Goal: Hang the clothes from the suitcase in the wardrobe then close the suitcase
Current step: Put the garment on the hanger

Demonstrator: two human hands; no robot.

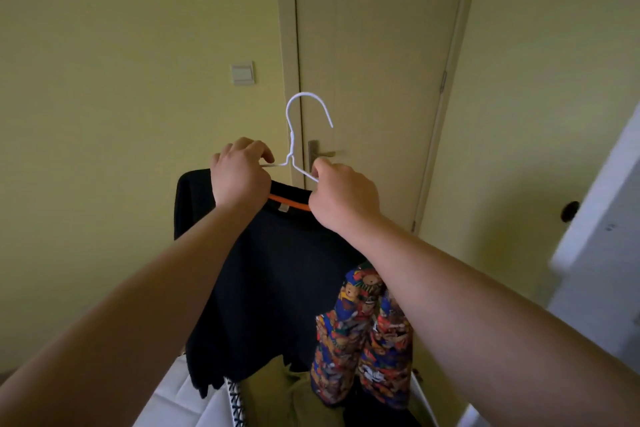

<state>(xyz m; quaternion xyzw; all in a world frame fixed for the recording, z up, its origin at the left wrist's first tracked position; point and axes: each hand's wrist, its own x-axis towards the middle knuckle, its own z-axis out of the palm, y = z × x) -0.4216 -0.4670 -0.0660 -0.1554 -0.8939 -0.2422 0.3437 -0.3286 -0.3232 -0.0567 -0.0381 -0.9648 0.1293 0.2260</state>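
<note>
Black tee (277, 270) on white hanger (291, 146), hook up; L hand (239, 177) & R hand (343, 198) pinch its shoulders; white door (595, 218) at right edge.

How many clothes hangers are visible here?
1: the white hanger, gripped by the left hand and right hand before the door, black shirt on it. Others may be hidden.

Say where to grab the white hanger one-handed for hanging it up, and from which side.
Probably the twisted neck of the hanger, pinched from the near side: it is centred, so the black shirt hangs level, and the hook above is left free for a rail.
</note>
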